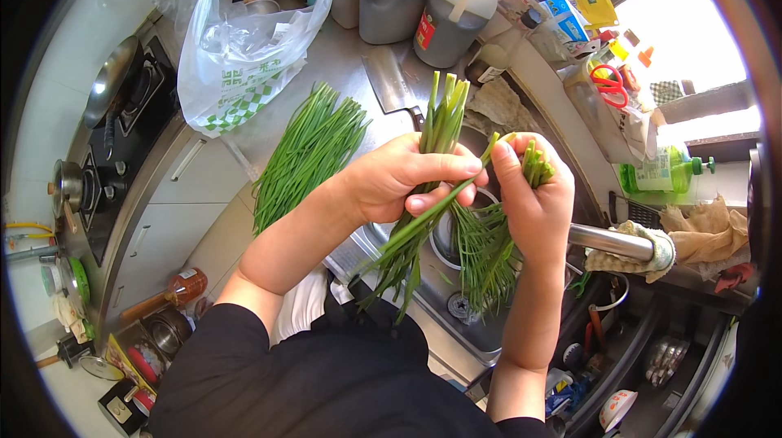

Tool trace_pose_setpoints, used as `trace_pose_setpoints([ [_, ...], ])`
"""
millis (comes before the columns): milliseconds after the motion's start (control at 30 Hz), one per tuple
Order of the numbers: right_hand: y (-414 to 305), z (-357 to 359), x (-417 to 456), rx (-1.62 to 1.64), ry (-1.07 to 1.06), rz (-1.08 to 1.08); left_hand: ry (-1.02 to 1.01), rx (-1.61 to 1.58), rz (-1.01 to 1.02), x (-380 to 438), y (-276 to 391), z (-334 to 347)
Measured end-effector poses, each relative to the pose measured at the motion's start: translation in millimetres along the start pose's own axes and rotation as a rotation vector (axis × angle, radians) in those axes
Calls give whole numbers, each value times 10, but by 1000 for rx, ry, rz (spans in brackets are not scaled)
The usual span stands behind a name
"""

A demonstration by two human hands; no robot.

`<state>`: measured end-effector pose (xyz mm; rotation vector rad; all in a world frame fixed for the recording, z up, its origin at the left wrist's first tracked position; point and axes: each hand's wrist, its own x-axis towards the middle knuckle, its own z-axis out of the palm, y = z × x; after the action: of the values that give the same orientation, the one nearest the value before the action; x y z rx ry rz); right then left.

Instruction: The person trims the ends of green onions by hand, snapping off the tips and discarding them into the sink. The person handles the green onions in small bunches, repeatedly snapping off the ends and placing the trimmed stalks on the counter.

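Both my hands are raised over the metal sink (424, 288). My left hand (403, 178) is closed around a bunch of garlic chives (445, 114), its pale stem ends pointing up and its leaves hanging down. A few stalks (440, 209) slant across the fingers of that hand. Their ends reach the thumb and fingertip of my right hand (537, 200), which also clasps a second bunch (537, 166); leaves droop below it over the basin. On the steel counter, left of my hands, lies a larger pile of chives (311, 151) that overhangs the front edge.
A cleaver (389, 79) lies flat behind my hands. A white plastic bag (250, 71) stands left of it, with large jugs (455, 16) at the back. The faucet spout (611, 239) reaches in from the right, a cloth around it. The stove (110, 169) is far left.
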<state>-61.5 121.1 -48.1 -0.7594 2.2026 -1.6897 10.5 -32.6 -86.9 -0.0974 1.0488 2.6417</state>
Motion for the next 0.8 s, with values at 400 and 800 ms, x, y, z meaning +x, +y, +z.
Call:
trace_pose_setpoints([
  [400,45,-124,71,186,0,196,-34,-37,36,-64,-14,-70],
  [800,-32,-24,12,228,-134,36,-1,46,66,10,-29,31],
])
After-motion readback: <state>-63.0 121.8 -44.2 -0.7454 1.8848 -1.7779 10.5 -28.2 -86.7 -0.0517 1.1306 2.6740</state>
